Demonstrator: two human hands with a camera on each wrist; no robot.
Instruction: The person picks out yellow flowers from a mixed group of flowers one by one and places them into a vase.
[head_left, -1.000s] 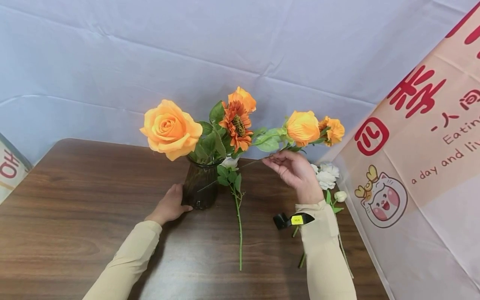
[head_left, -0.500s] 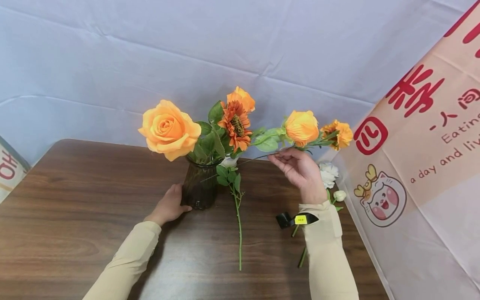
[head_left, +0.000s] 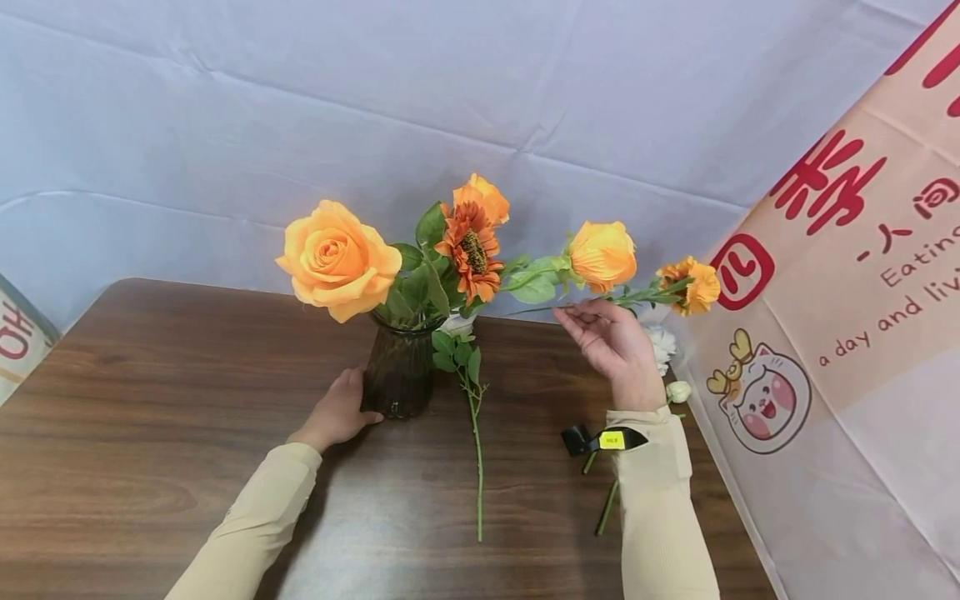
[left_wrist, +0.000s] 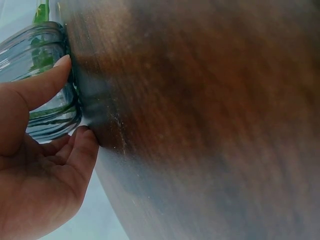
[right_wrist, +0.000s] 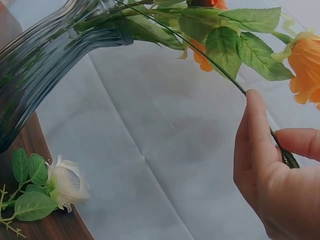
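Observation:
My left hand [head_left: 337, 408] holds the base of a dark ribbed glass vase [head_left: 399, 375], thumb and fingers on either side in the left wrist view. In the vase stand a large orange rose [head_left: 339, 258], a rust-orange sunflower [head_left: 474, 254], another orange rose [head_left: 483, 198] behind it, and an orange rose [head_left: 602, 254] leaning far right. My right hand [head_left: 615, 346] pinches the thin stem [right_wrist: 215, 65] of an orange ruffled flower [head_left: 697, 286], held sideways with its head to the right. In the right wrist view the stem runs toward the vase mouth and overlaps it.
A white rose [right_wrist: 67, 185] with a long green stem [head_left: 478, 467] lies on the brown wooden table [head_left: 187, 467], right of the vase. More white flowers [head_left: 663, 346] lie at the right edge, partly behind my right arm. A pale cloth [head_left: 300, 100] hangs behind.
My right hand has moved right, carrying the ruffled orange flower right and slightly down. Its stem has drawn back from across the vase's front. The left hand and vase stay put.

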